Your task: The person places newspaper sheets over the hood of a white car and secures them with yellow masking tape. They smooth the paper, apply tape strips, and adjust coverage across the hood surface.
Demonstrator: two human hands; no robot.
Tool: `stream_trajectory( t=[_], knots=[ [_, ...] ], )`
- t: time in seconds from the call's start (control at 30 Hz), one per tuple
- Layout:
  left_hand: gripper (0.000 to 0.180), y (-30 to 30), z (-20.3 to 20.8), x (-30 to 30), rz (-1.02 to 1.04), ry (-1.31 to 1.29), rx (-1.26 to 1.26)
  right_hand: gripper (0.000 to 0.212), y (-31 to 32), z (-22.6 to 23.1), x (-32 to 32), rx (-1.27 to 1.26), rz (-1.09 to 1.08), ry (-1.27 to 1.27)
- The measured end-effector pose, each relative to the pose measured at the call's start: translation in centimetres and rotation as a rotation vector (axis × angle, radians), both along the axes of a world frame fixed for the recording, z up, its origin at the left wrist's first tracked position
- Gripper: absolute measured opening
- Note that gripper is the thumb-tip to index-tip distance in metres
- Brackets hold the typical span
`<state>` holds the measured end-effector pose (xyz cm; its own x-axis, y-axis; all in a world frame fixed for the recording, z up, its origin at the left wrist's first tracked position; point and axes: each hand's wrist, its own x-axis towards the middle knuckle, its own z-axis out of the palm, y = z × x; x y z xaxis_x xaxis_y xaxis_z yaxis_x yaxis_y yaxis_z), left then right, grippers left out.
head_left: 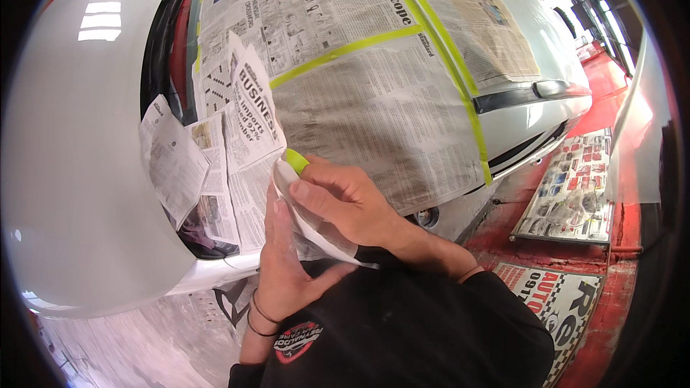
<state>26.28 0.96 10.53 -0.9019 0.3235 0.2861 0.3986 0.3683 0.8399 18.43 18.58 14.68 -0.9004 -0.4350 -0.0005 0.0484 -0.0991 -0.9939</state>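
A sheet of newspaper (251,108) stands up in front of me, with its near edge folded toward my hands. My right hand (352,197) is closed on that edge, thumb on the near side. Beside its fingers is a piece of yellow-green masking tape (296,162), whose far end is hidden. My left hand (284,273), wearing dark bands at the wrist, holds the sheet lower down, its fingers straight along the edge and its thumb spread. Behind the sheet, newspaper (374,122) joined by yellow-green tape strips (345,50) covers the windshield area and roof of a white car.
The car's white hood (79,136) fills the left side. A loose newspaper piece (172,158) lies at the base of the glass. On the right, printed boards (571,187) lean by a red wall, and translucent sheeting (640,144) hangs near them.
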Motion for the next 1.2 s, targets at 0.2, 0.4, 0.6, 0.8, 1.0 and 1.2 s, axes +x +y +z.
stream_trajectory(
  t=[0.2,0.4,0.6,0.8,1.0,1.2],
  knots=[
    [0.155,0.2,0.2,0.7,0.045,-0.161,0.114,0.012,-0.7,0.2,-0.5,0.151,0.053,0.075],
    [0.158,0.9,-0.9,0.8,0.233,-0.051,0.092,0.023,-3.9,-0.3,-1.6,0.214,0.015,0.273],
    [0.131,-1.1,-1.1,0.7,0.422,0.086,0.214,0.02,-6.3,0.4,-2.6,0.124,-0.032,0.318],
    [0.067,-4.8,-0.4,-0.2,0.851,0.221,0.717,0.016,-5.3,0.3,-4.7,0.164,-0.107,0.269],
    [0.024,-12.9,-3.3,2.3,1.116,0.211,1.114,0.018,-2.8,2.5,-5.5,0.239,-0.211,0.185],
    [0.021,-15.3,-5.1,2.1,1.303,0.264,1.254,0.017,1.5,-1.0,-8.3,0.215,-0.233,0.155]
  ],
)
